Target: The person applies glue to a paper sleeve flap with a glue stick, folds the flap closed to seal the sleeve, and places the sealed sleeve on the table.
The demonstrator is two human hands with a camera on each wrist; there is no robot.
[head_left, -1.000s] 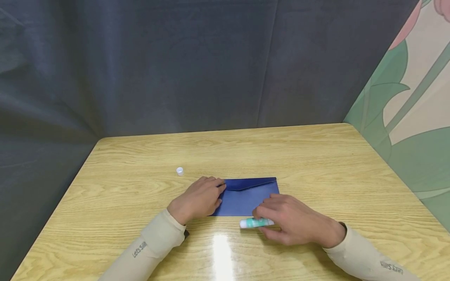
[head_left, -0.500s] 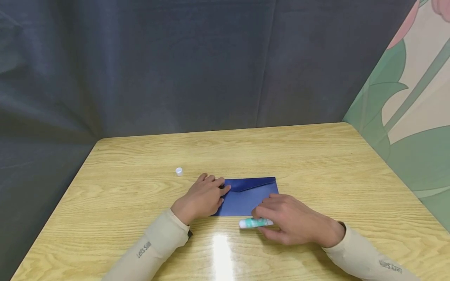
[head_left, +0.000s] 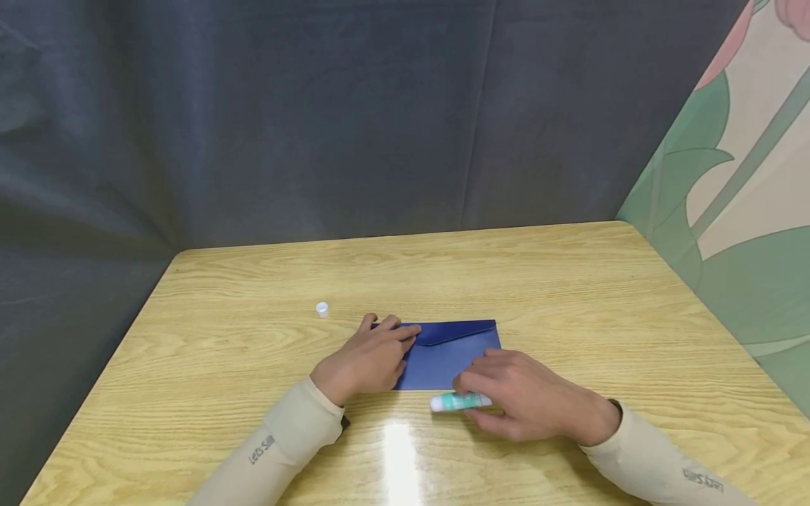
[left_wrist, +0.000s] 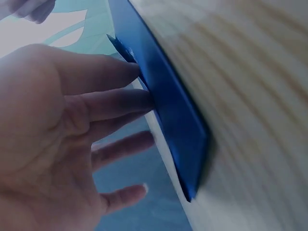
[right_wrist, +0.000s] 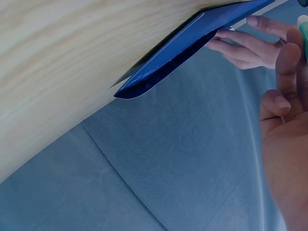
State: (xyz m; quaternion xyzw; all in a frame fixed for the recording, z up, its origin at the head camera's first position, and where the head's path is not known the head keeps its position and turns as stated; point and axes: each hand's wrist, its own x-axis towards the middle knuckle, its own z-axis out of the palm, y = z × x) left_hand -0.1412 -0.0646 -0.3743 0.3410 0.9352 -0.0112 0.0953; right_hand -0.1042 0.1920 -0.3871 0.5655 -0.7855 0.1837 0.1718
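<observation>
A blue envelope (head_left: 436,362) lies on the table, its darker pointed flap (head_left: 452,330) along the far side. My left hand (head_left: 370,355) rests over the left part, extended fingertips on the flap. Seen from the left wrist, two fingers (left_wrist: 115,103) touch the envelope (left_wrist: 168,101) while the others are spread. Just off the near edge, my right hand (head_left: 519,393) grips a white and green glue stick (head_left: 458,401), white end pointing left. In the right wrist view the flap (right_wrist: 178,67) stands slightly raised at its free right end.
A small white cap (head_left: 322,309) stands on the wooden table (head_left: 253,281), left of and beyond the envelope. Dark cloth (head_left: 329,126) hangs behind the far table edge, and a flower-patterned panel (head_left: 740,211) borders the right.
My left hand has slid a little to the right along the flap, its fingers spreading. The right hand and glue stick have stayed nearly still.
</observation>
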